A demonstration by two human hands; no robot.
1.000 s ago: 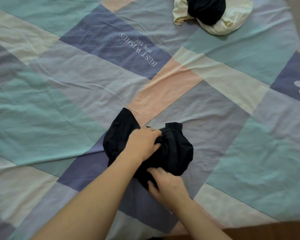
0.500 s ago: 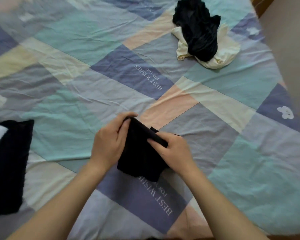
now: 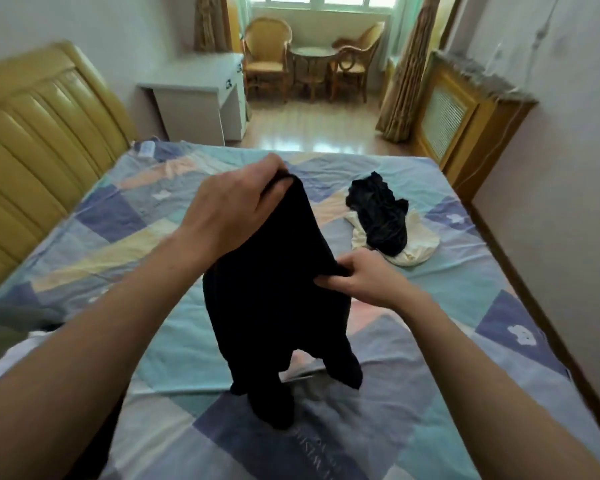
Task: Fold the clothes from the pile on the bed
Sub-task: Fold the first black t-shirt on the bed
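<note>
black garment [image 3: 274,306]: held up off the bed [image 3: 447,278] along one top edge, with its lower parts hanging down until the lowest tip reaches the patchwork sheet; raised this way, i judge, so its own weight pulls the creases out and shows its outline before any fold.
left hand [image 3: 236,209]: the higher grip, fingers and thumb curled tight and pinching one top corner of the cloth; set high so the fabric drops free beneath it.
right hand [image 3: 361,277]: the lower grip, fingers closed and pinching the same edge further along, nearer the sheet; the slanted edge between the two hands suggests it is finding the second corner, not yet stretching the edge level.
hanging ends: two dark lobes with a gap between them; whether legs or sleeves i cannot tell.
pile [image 3: 388,223]: a crumpled dark piece lying on top of a cream piece, on the far right of the bed, well apart from the held garment; left there, i judge, to keep the near sheet free as a folding surface.
stage: spreading and orienting this piece; folding proper not yet begun, and the pile is not yet dealt with.
next need: level the top edge, then lay the cloth flat on the near sheet.
risk: dark limp cloth hides seams, so a wrong corner is easy to take.
</note>
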